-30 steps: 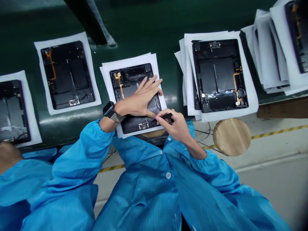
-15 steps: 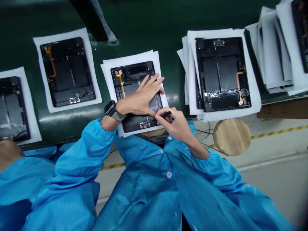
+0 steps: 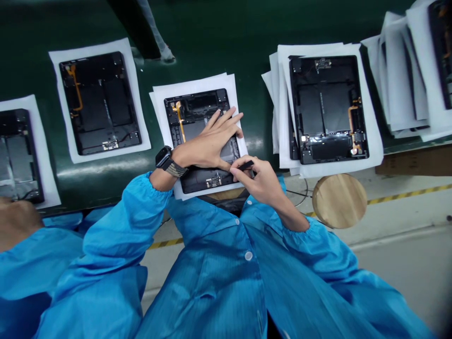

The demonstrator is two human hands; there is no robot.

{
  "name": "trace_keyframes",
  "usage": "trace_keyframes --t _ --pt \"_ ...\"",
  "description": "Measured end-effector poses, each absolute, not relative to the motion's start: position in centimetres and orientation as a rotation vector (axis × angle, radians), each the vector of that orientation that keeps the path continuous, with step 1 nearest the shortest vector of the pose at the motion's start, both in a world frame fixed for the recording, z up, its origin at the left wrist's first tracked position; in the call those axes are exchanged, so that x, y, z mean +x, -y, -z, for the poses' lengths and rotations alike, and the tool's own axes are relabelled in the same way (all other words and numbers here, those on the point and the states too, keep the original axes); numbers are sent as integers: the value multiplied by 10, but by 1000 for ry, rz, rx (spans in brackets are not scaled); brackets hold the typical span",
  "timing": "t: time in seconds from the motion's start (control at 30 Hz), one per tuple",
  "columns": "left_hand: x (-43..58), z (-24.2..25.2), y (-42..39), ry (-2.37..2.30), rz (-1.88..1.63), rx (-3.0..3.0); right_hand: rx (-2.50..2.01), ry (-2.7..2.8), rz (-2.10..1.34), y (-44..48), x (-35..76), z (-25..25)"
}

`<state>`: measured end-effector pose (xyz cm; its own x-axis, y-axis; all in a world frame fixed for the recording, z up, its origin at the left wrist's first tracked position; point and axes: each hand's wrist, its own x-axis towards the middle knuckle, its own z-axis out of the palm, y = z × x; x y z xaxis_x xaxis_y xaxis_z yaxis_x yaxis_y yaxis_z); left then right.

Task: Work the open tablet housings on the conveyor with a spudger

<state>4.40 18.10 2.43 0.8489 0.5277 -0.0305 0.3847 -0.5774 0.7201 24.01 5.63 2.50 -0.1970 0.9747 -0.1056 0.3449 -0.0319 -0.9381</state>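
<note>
In front of me an opened tablet housing (image 3: 197, 181) lies on white sheets (image 3: 158, 101), its inside facing up. It has an orange flex cable (image 3: 179, 120) at its upper left and a small circuit board (image 3: 213, 182) at its lower edge. Across the housing my left hand (image 3: 208, 143) lies flat with fingers stretched out, covering its middle. My right hand (image 3: 256, 179) is at the housing's lower right edge, closed around a small black strip-like piece (image 3: 246, 165). Its fingertips meet the left thumb; whatever is under them is hidden.
More tablet housings lie on white sheets: one at left (image 3: 100, 103), one stacked at right (image 3: 328, 108). At far left is a co-worker's hand (image 3: 17, 221). A dark post (image 3: 136, 28) stands behind. A round wooden stool (image 3: 339, 201) is below the green table (image 3: 226, 37).
The view has shifted slightly. Both my hands keep nearly the same pose on the housing. The co-worker's hand at the far left has moved a little to the right.
</note>
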Motion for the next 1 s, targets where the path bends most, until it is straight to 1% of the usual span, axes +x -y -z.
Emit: trace_keyframes --t 0.1,0.3,1.0 --pt "44 -24 -181 -663 -243 2244 -1368 1565 -1291 -58 242 -27" --pt "43 -25 -184 -625 -211 2249 -1363 1693 -1213 -58 242 -26" --pt "43 -25 -185 -633 -199 2237 -1364 1605 -1279 -58 240 -22"
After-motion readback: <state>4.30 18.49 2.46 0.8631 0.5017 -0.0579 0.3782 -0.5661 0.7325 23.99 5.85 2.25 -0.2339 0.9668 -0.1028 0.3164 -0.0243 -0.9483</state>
